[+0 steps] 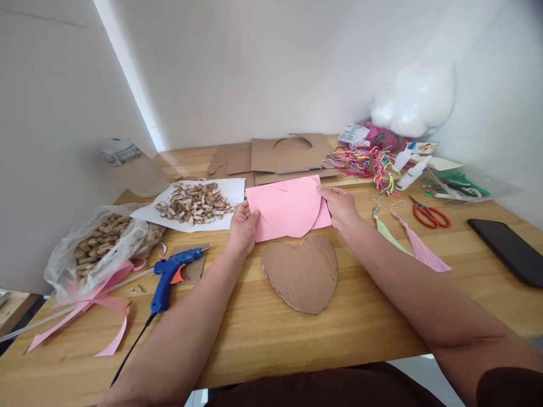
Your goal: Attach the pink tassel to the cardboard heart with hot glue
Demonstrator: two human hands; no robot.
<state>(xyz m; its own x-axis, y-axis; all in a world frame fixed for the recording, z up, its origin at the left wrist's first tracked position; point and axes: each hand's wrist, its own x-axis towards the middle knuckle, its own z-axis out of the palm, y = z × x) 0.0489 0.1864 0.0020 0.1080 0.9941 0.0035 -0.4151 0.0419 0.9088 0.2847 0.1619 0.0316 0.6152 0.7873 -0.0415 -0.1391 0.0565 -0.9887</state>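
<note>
Between my two hands, pink paper (pixel 288 206) is held up just above the table, with a curved heart-like shape lying against a squarer sheet. My left hand (pixel 245 229) pinches its left edge, thumb on the front. At the upper right edge, my right hand (pixel 339 204) grips it with the fingers partly behind. Below the paper, a brown cardboard heart (pixel 303 274) lies flat on the wooden table (pixel 339 339). A blue glue gun (pixel 167 282) with an orange trigger lies left of my left forearm.
Peanut shells (pixel 195 203) lie on white paper, near a bag of peanuts (pixel 99 243) and pink strips (pixel 114 333). Cardboard sheets (pixel 288 152) are at the back. Rightward are coloured cords (pixel 360 164), bottles (pixel 411 173), tassels (pixel 424 249), red-handled scissors (pixel 430 215) and a phone (pixel 507 249).
</note>
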